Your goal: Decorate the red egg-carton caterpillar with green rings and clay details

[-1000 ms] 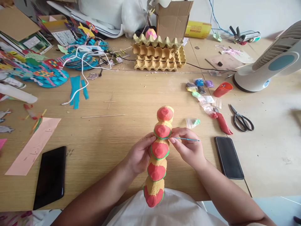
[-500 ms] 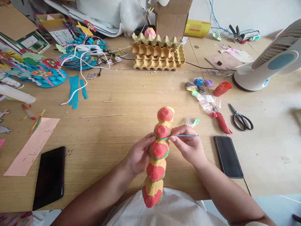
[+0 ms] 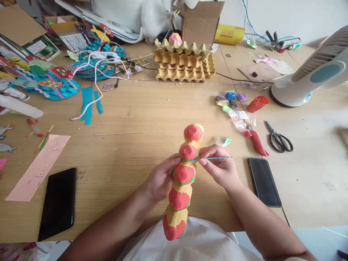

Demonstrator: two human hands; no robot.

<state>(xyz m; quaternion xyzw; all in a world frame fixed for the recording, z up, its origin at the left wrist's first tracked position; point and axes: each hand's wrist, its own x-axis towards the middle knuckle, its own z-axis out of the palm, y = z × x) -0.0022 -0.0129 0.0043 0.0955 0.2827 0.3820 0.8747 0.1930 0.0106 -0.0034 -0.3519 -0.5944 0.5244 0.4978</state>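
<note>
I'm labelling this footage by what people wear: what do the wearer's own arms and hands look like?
The left hand and right hand are ordinary human hands with no gloves, and I see no rings, watch or bracelet. No sleeve covers either forearm, and I make out no markings or cables on them. Between the arms shows a plain white top.

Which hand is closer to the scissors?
Right. The right hand is left of the scissors and nearer the body. The left hand is farther away, on the far side of the bumpy strip.
</note>
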